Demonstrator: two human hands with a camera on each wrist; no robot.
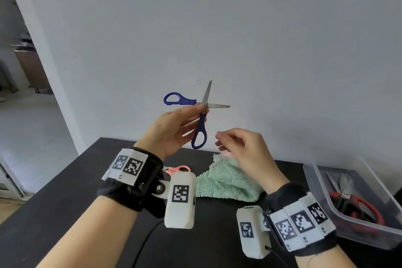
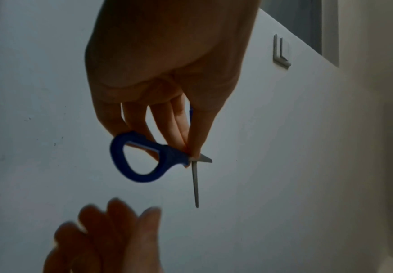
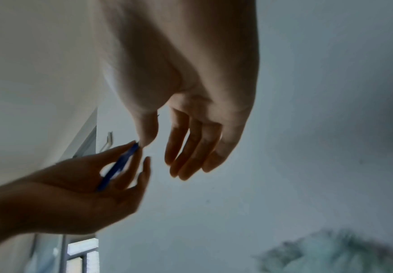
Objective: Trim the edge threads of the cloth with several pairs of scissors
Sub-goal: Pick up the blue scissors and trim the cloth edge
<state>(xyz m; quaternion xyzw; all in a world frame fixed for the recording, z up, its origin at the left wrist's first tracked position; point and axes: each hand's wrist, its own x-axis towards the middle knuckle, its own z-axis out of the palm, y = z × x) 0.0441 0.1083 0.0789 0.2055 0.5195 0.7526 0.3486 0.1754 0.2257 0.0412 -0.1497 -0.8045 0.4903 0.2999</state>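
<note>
- Blue-handled steel scissors (image 1: 199, 111): were held up in the air above the far edge of the desk, blades spread wide into a cross, one handle loop pointing left and the other hanging down.
- Left hand (image 1: 171, 129): its grip pinched the scissors at the pivot between thumb and fingertips (image 2: 186, 140); palm faced the person. The left wrist view showed the same pinch from below, with one loop and one long blade free of the fingers.
- Right hand (image 1: 243, 148): hung just beside the lower handle loop, apart from it; its grip was released, fingers (image 3: 186, 153) loosely bent and holding nothing.
- Mint-green terry cloth (image 1: 228, 180): lay crumpled on the black desk (image 1: 65, 213) near its far edge, beneath and between the two hands. A small pink patch showed at its far end.
- Pink-handled scissors (image 1: 177, 169): lay on the desk left of the cloth, mostly hidden behind the left wrist unit.
- Clear plastic tub (image 1: 322, 200): stood at the right edge of the desk, well apart from the cloth.
- Red-handled shears (image 1: 356, 200): lay inside the tub, with further metal blades beside them.
</note>
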